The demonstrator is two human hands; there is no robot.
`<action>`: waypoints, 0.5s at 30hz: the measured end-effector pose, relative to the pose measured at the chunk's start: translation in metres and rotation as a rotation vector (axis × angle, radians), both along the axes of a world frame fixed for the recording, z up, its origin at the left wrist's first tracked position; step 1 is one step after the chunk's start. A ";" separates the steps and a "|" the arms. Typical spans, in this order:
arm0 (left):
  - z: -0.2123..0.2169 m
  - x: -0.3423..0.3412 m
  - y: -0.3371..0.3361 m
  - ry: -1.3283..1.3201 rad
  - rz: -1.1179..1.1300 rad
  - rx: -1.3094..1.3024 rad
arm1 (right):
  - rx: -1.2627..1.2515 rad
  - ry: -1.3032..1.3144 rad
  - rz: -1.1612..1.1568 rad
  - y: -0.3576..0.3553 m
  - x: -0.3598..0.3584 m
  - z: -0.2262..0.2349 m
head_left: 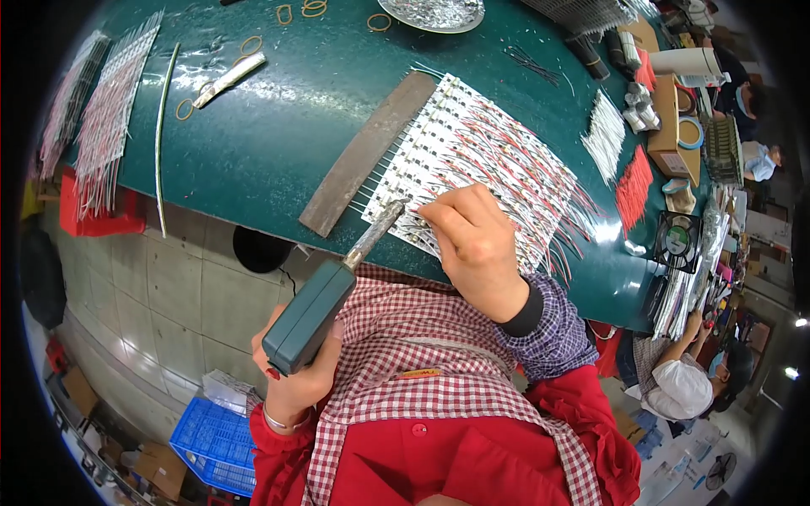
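My left hand (305,381) is wrapped round the dark green handle of a soldering iron (310,314). Its metal tip points up and right, at the near left edge of a panel of small white circuit boards (419,152). Beside that tip, my right hand (479,249) is pinched at the boards; what lies between its fingertips is too small to make out. Many thin red and black wires (525,173) spread rightward from the panel. Along the panel's left side, a flat brown bar (369,153) lies across thin metal pins or wire ends.
On the green table (245,152) lie wired panels (118,101), a thin pale rod (164,135), rubber bands (380,23), and white (603,137) and red (634,190) bundles. A foil-like round dish (434,13) stands at the back. Far right, another person (675,384) works.
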State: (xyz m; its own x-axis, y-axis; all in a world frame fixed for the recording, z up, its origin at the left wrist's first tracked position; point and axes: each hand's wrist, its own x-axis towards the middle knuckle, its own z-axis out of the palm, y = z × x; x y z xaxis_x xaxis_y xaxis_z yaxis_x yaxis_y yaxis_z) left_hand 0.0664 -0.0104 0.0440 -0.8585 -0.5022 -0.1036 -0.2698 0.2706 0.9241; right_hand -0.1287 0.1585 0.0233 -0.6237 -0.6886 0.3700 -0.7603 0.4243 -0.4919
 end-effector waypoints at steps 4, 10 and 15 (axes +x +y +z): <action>-0.002 -0.007 -0.002 0.064 -0.061 -0.095 | 0.009 -0.002 0.008 0.001 0.002 -0.001; -0.002 -0.011 -0.002 0.087 -0.085 -0.096 | 0.038 0.011 0.026 0.000 0.002 0.001; 0.001 -0.013 -0.003 0.089 -0.090 -0.094 | 0.058 0.012 0.036 0.000 0.002 0.002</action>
State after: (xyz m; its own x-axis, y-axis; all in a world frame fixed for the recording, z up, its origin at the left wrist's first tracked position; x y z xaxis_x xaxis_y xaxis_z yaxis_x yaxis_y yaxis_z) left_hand 0.0529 -0.0134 0.0455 -0.9042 -0.4267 0.0190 -0.1586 0.3768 0.9126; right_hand -0.1268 0.1583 0.0252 -0.5941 -0.7309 0.3359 -0.7811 0.4242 -0.4582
